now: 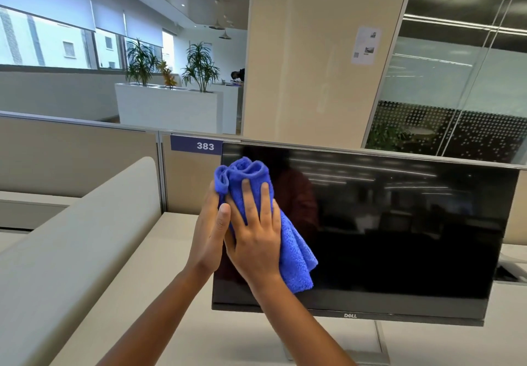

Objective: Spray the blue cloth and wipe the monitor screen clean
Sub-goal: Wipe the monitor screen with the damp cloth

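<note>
A bunched blue cloth (295, 254) is pressed against the left part of a dark, switched-off monitor screen (399, 223). My right hand (256, 237) lies flat over the cloth, fingers spread and pointing up. My left hand (209, 223) grips the monitor's left edge beside the cloth, its thumb touching the fabric. The cloth's top folds stick up above my fingers, and its lower end hangs down to the right of my right wrist. No spray bottle is in view.
The monitor stands on a silver stand (379, 340) on a beige desk (199, 337). A curved beige divider (85, 237) runs along the left. Partition panels with a "383" label (196, 146) stand behind, then a column (313, 52) and glass walls.
</note>
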